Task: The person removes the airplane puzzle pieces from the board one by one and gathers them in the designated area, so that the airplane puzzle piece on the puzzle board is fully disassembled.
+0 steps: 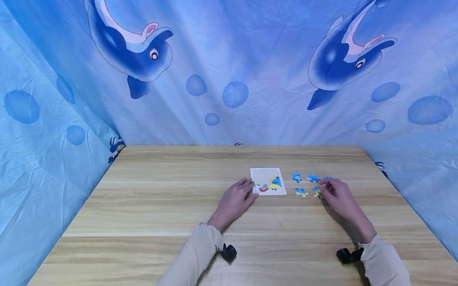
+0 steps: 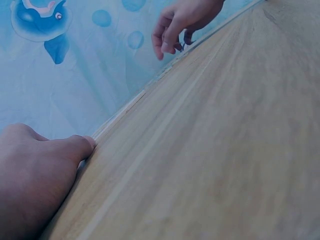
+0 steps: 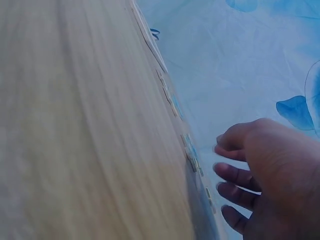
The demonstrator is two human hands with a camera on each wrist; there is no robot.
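A square puzzle board (image 1: 267, 170) with a white border lies flat toward the back of the table, its picture partly filled along the near side. My left hand (image 1: 234, 200) rests at the board's left edge, fingertips and thumb on its near-left corner. To the right of the board lie several loose jigsaw pieces, among them a blue piece (image 1: 297, 177) and a blue and yellow piece (image 1: 301, 193). Over the right-hand pieces hovers my right hand (image 1: 338, 196), fingers loosely bent. In the right wrist view those fingers (image 3: 235, 195) are spread with nothing between them, above a puzzle piece (image 3: 191, 156).
The wooden table (image 1: 143, 206) reaches back to a blue curtain (image 1: 222, 47) printed with dolphins and bubbles, which also hangs along both sides. Black wrist cameras sit at the left cuff (image 1: 228, 252) and the right cuff (image 1: 347, 256).
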